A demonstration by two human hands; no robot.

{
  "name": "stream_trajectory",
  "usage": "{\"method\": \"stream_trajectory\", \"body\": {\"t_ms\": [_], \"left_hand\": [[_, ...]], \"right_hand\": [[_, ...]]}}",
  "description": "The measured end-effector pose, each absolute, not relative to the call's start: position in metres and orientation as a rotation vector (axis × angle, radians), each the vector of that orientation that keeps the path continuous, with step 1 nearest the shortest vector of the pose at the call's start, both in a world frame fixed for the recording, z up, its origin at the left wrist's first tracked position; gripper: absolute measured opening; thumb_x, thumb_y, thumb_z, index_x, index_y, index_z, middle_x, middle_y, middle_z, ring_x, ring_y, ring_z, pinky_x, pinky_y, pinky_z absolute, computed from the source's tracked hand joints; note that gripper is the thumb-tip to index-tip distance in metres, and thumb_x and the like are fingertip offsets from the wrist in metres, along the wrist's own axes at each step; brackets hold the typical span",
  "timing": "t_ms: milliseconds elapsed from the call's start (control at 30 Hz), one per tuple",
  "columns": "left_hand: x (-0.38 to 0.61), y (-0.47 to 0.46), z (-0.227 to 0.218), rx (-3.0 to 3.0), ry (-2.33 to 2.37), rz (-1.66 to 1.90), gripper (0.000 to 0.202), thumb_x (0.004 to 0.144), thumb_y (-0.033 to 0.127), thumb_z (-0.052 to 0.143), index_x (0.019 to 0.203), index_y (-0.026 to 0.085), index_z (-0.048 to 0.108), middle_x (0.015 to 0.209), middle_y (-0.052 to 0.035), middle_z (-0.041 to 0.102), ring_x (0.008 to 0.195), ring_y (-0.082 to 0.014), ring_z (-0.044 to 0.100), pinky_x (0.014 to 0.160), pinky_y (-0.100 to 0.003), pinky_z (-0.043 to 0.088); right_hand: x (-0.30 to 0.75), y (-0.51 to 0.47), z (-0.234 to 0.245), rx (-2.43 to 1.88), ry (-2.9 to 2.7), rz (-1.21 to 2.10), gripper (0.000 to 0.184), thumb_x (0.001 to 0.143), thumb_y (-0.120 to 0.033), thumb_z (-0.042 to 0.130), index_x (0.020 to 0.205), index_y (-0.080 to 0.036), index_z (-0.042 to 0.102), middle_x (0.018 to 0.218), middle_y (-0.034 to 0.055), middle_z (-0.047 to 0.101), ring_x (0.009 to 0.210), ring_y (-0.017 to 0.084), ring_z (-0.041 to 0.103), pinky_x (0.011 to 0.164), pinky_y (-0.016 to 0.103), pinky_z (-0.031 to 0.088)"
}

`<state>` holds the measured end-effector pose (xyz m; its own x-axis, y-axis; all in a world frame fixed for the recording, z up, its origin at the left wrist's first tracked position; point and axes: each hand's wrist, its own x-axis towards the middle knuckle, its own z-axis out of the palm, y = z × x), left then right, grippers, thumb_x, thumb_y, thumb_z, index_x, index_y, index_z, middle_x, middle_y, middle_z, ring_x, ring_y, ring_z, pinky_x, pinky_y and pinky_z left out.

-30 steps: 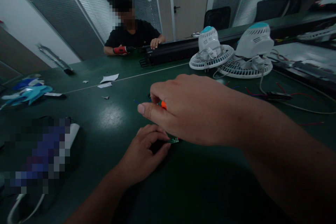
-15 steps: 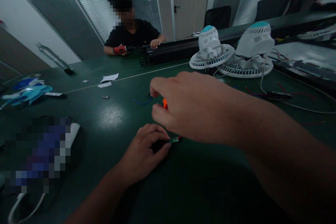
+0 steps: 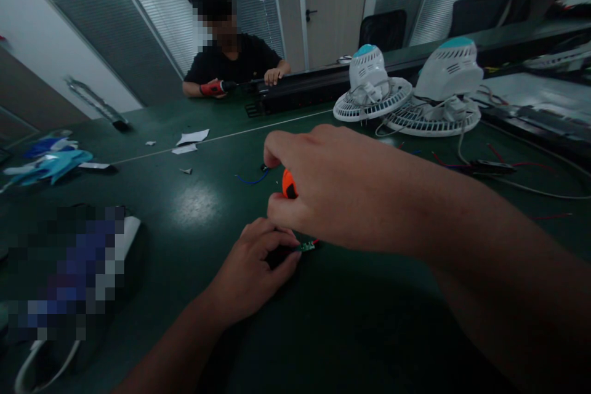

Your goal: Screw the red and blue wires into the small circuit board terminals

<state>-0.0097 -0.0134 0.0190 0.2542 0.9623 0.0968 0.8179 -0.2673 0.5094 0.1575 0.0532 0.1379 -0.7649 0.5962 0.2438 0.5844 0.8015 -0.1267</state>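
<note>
My left hand rests low over the green table, its thumb and fingertips closed on one end of a small green circuit board. A red wire leaves the board's far end and passes out of sight beneath my right hand. Just above, my right hand is curled around an orange-and-black object; only a rounded piece shows between thumb and forefinger, so its kind stays hidden. Beyond those fingers lies a blue wire with a small dark part at one end.
Two white fans stand face down at the back right. Loose wires lie near a dark slim part. Across the table a person holds a red power tool at a long black housing. Paper scraps and blue gloves lie left.
My right thumb has shifted slightly down, and more of the orange-and-black object shows in the grip. My left hand and the circuit board stay in place.
</note>
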Motion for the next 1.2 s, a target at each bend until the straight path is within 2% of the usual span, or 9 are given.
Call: {"method": "stream_trajectory", "body": {"t_ms": [167,367,533,700,933,1067,1200], "left_hand": [[-0.009,-0.013,0.019,2.179,1.621,0.574,0.017,0.086,0.027,0.057,0.095,0.020,0.069,0.100,-0.0051,0.071,0.092,-0.0231,0.065,0.083,-0.042,0.048],[-0.010,-0.013,0.014,2.213,1.605,0.643,0.015,0.085,0.026,0.057,0.092,0.019,0.068,0.101,-0.0047,0.070,0.092,-0.0223,0.064,0.084,-0.042,0.048],[-0.010,-0.013,0.013,2.291,1.622,0.647,0.017,0.083,0.030,0.059,0.096,0.021,0.068,0.104,-0.0046,0.069,0.097,-0.0244,0.062,0.083,-0.043,0.047],[-0.012,-0.014,0.013,2.319,1.579,0.656,0.016,0.087,0.027,0.056,0.092,0.024,0.070,0.099,-0.0031,0.069,0.093,-0.0224,0.062,0.081,-0.041,0.047],[-0.010,-0.013,0.007,2.259,1.567,0.832,0.014,0.085,0.023,0.056,0.093,0.019,0.068,0.103,-0.0064,0.071,0.096,-0.0216,0.063,0.087,-0.043,0.047],[-0.011,-0.011,0.007,2.157,1.661,0.941,0.014,0.080,0.022,0.061,0.092,0.018,0.067,0.096,-0.0060,0.073,0.087,-0.0199,0.066,0.078,-0.037,0.052],[-0.012,-0.008,0.010,2.131,1.805,0.950,0.015,0.081,0.024,0.059,0.091,0.019,0.069,0.081,-0.0030,0.075,0.070,-0.0176,0.067,0.070,-0.034,0.051]], "right_hand": [[0.156,0.056,0.136,-0.918,-2.709,0.088,0.033,0.081,-0.029,0.053,0.109,-0.016,0.064,0.090,0.0065,0.069,0.073,0.020,0.061,0.052,0.026,0.035],[0.157,0.054,0.135,-0.903,-2.676,0.083,0.022,0.082,-0.035,0.054,0.093,-0.021,0.067,0.072,0.0002,0.062,0.057,0.015,0.052,0.047,0.025,0.028],[0.158,0.053,0.139,-0.947,-2.708,0.068,0.027,0.084,-0.045,0.053,0.087,-0.022,0.067,0.066,0.0012,0.059,0.054,0.015,0.049,0.046,0.026,0.025],[0.157,0.055,0.138,-0.927,-2.731,0.090,0.026,0.084,-0.042,0.053,0.088,-0.021,0.067,0.066,0.0023,0.059,0.055,0.015,0.049,0.048,0.026,0.024],[0.159,0.056,0.139,-1.038,-2.650,0.053,0.025,0.083,-0.038,0.051,0.090,-0.021,0.068,0.070,0.0055,0.063,0.060,0.020,0.053,0.049,0.028,0.024],[0.161,0.059,0.140,-1.110,-2.525,0.182,0.024,0.079,-0.038,0.053,0.090,-0.021,0.067,0.072,0.0042,0.064,0.059,0.018,0.052,0.052,0.029,0.026],[0.164,0.066,0.139,-1.122,-2.444,0.245,0.018,0.078,-0.036,0.055,0.083,-0.023,0.067,0.065,-0.0004,0.061,0.053,0.013,0.047,0.052,0.028,0.027]]}}
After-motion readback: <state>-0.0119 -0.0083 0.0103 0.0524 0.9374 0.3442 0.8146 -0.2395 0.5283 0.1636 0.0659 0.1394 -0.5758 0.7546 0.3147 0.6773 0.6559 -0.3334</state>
